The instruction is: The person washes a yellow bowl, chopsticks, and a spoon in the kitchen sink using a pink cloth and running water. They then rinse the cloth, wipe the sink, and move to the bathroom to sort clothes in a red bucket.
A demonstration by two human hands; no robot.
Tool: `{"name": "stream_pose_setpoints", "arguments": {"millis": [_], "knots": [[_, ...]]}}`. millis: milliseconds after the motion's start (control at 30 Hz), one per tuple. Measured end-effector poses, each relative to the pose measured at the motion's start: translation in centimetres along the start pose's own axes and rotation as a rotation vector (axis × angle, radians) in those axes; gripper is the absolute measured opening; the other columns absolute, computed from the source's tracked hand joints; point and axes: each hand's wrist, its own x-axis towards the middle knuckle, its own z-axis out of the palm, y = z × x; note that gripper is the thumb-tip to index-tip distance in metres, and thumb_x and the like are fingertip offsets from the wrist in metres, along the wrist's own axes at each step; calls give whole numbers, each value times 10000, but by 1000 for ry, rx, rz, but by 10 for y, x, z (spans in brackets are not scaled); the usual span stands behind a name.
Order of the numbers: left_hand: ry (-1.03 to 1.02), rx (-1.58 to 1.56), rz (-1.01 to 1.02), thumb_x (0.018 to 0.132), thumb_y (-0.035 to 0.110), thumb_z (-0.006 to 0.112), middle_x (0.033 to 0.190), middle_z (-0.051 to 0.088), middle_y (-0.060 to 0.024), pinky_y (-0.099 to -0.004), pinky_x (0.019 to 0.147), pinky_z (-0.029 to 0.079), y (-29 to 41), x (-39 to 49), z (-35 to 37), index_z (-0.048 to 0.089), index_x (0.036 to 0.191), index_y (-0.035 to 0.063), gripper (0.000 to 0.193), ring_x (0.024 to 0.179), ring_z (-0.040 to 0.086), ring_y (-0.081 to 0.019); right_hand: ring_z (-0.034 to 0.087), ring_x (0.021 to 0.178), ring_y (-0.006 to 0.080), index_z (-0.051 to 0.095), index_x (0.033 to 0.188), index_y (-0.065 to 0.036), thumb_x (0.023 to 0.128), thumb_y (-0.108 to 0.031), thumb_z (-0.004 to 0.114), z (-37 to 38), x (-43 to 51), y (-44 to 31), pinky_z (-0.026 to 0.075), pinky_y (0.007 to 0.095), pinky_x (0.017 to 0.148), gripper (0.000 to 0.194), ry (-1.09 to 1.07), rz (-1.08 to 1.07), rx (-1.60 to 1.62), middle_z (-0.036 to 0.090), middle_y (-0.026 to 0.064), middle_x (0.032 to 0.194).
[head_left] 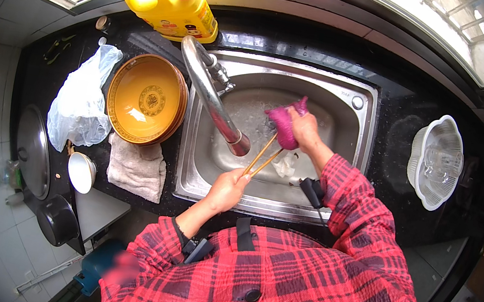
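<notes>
My left hand (226, 189) grips a pair of wooden chopsticks (261, 154) near the front of the stainless steel sink (359, 159). The chopsticks point away from me and spread apart slightly. Over the basin, my right hand (302, 128) holds a magenta cleaning cloth (286, 127), which meets the far ends of the chopsticks and hides their tips. White scraps (285, 165) lie on the basin floor below the cloth, with a few dark bits around them. Left of my hands, the curved metal faucet (212, 97) reaches over the sink.
Stacked brown bowls (134, 98) stand left of the sink, with a folded beige towel (137, 169), a plastic bag (81, 98) and a white bowl (81, 172) nearby. A yellow detergent jug (174, 13) stands behind the faucet. A clear plastic bowl (436, 163) sits on the right counter.
</notes>
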Motion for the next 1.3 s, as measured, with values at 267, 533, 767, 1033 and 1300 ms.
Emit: {"name": "stream_pose_setpoints", "arguments": {"millis": [267,533,767,1033,1300], "knots": [[-41,-571,-258,991,254,461,674,478,32,-206,437,325,8,-2,-25,531,1187,82,270,520,396,-45,490,1192,399,464,1315,-8,828,-594,534,-32,8,3,409,394,992,765,-181,-151,-636,461,308,1301],[-241,-501,-215,996,199,430,897,581,-28,-288,747,506,0,29,7,468,1256,45,304,809,587,-120,447,559,76,389,1327,-91,988,-279,463,49,-45,-62,383,219,495,394,-502,-39,625,478,-5,720],[22,-1258,127,968,449,425,1282,492,-128,-363,958,417,7,87,-24,418,1320,71,516,1131,525,-259,567,821,131,561,1206,-97,982,-384,438,87,-69,-49,485,300,798,384,-445,-528,340,597,47,917],[-92,-1333,86,997,471,308,1172,517,-10,-336,967,408,48,78,4,472,1202,175,395,1082,511,-172,419,1275,334,443,1344,-67,964,-542,269,92,-48,-39,304,395,1063,632,-214,-445,26,468,187,1352],[75,-1382,5,943,454,485,1300,446,-31,-321,964,401,48,84,-13,384,1341,105,539,1178,459,-186,267,1350,399,336,1383,17,966,-382,352,82,-94,-49,236,416,1109,578,-326,-850,-179,287,266,1446]]}}
